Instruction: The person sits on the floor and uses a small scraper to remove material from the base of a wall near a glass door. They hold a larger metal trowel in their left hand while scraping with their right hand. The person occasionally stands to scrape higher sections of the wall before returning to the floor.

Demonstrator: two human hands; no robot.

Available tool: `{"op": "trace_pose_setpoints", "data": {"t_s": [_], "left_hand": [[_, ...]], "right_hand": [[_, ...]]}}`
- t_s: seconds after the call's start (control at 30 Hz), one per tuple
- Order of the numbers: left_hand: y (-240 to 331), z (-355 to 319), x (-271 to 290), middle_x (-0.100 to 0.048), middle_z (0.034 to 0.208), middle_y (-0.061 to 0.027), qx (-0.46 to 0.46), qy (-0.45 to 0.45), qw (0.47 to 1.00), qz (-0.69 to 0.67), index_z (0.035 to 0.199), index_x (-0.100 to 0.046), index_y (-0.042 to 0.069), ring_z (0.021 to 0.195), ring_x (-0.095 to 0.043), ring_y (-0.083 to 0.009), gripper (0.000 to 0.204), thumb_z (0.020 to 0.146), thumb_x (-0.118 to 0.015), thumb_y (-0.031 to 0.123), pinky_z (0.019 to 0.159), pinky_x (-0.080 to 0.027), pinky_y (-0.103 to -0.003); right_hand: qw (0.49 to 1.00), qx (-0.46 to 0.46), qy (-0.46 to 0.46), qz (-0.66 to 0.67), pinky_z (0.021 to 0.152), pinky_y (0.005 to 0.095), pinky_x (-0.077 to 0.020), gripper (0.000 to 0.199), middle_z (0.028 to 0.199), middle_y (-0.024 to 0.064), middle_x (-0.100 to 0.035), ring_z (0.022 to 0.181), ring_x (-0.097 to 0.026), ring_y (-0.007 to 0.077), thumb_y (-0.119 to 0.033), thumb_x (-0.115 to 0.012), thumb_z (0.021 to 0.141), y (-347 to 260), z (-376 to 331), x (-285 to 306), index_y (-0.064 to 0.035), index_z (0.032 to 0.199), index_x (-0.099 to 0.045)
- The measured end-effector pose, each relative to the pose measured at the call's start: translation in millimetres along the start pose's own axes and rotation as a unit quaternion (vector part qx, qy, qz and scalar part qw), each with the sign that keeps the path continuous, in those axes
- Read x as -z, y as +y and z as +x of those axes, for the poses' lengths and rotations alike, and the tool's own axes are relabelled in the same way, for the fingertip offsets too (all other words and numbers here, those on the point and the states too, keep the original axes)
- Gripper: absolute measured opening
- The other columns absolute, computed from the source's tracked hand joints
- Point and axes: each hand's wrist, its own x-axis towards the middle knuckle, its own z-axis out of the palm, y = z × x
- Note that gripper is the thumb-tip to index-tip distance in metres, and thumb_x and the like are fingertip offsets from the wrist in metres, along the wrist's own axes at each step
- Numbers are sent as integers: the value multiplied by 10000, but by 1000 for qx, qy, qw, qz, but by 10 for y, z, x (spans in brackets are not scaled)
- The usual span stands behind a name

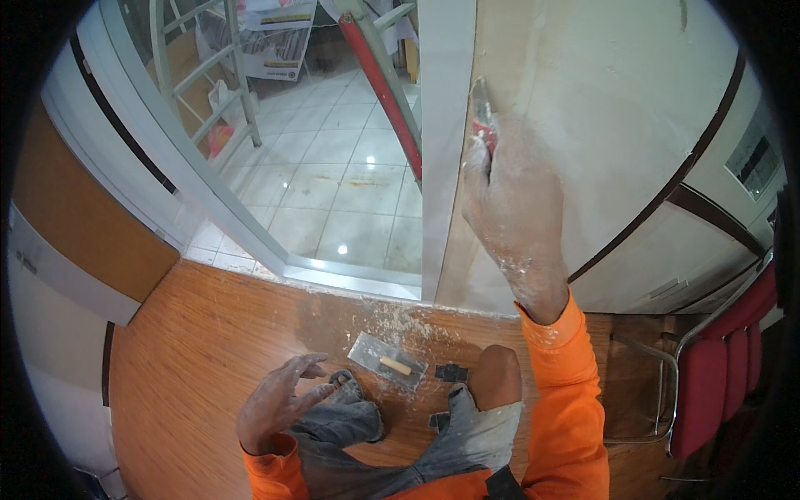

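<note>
My right hand (521, 200), dusted with white, is raised and closed around a putty knife (481, 110) with a red handle. Its narrow blade points up at the beige wall (600, 100), close to the white door frame (446, 142); whether the edge touches the wall I cannot tell. Low on the left, my left hand (279, 398) is empty, its whitened fingers apart above my knee. A rectangular metal trowel (364, 354) with a pale wooden handle lies on the wood-look floor (208, 333) in front of my legs.
White powder and crumbs (400, 321) litter the floor along the threshold. Through the doorway stand a ladder (208, 62) and a slanted red-and-grey metal piece (379, 87) over white tiles. At the right is a red chair (717, 375) with metal legs, near white cabinet doors (658, 250).
</note>
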Motion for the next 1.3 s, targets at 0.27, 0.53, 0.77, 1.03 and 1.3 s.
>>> {"op": "trace_pose_setpoints", "data": {"t_s": [0.27, 0.53, 0.77, 1.03, 1.3], "left_hand": [[-27, -40, 24, -716, 1135, -168, -6, 6, 1000, -4, 1358, -557, 72, 1083, -689, -299, 532, 883, -769, 189, 899, -539, -408], [25, -25, 26, -718, 1132, -176, 2, 4, 1000, -10, 1351, -565, 63, 1073, -690, -307, 518, 897, -759, 220, 896, -540, -414], [-16, -57, 23, -715, 1134, -178, -7, 8, 1000, -9, 1356, -561, 65, 1070, -687, -311, 528, 903, -756, 255, 894, -542, -418], [-20, -57, 66, -709, 1149, -181, -6, -1, 1000, -5, 1359, -559, 71, 1093, -684, -314, 528, 904, -754, 253, 897, -540, -413], [-19, -17, 30, -710, 1139, -179, -14, -7, 1000, -7, 1356, -559, 73, 1092, -689, -309, 526, 900, -760, 243, 896, -545, -415]], "right_hand": [[998, -2, -25, -53, 659, 480, -492, 186, 845, 226, -638, 764, -638, 412, -105, -576, 940, 57, -160, 99, -20, 1103, -603], [997, 36, 60, -28, 548, 428, -469, 172, 677, 190, -604, 560, -600, 367, -140, -569, 962, -126, 349, 248, -14, 1072, -607], [996, 4, 23, -89, 566, 470, -481, 174, 693, 203, -631, 597, -619, 398, -170, -569, 970, -250, 366, 194, -6, 1015, -603], [994, 17, -14, -108, 558, 518, -465, 166, 654, 219, -616, 591, -608, 445, -167, -574, 964, -182, 70, 264, -19, 1031, -606], [993, 27, 52, -101, 559, 513, -482, 205, 659, 219, -628, 602, -627, 435, -208, -556, 972, -241, 458, 296, -20, 1034, -608]]}}
